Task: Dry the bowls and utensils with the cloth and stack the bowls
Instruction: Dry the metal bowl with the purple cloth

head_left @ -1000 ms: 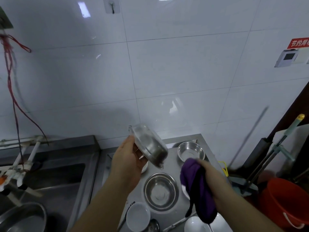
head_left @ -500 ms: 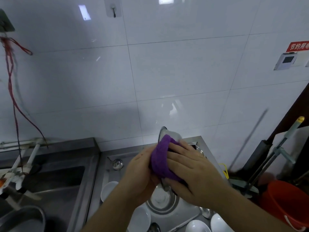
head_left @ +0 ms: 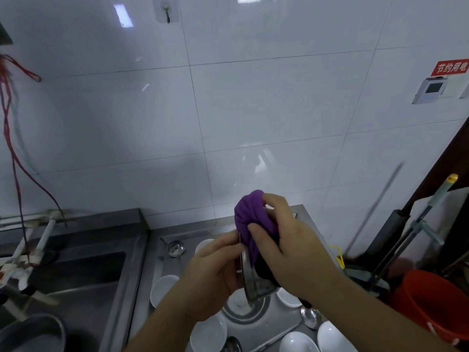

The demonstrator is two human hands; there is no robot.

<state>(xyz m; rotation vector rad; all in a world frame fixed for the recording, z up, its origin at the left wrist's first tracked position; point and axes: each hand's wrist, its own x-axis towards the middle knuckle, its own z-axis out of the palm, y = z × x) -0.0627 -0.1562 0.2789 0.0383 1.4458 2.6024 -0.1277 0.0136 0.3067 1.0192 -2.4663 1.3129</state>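
bowl (head_left: 256,280): steel, held on edge above counter (head_left: 157,240) | left hand (head_left: 213,270): clasps its rim and back | right hand (head_left: 291,250): presses cloth (head_left: 251,219) into it | handling: likely light, rigid, slippery wet; grip rim, cloth soft

steel bowl (head_left: 256,280) mostly hidden by purple cloth (head_left: 251,222), white bowl (head_left: 299,342) cropped below
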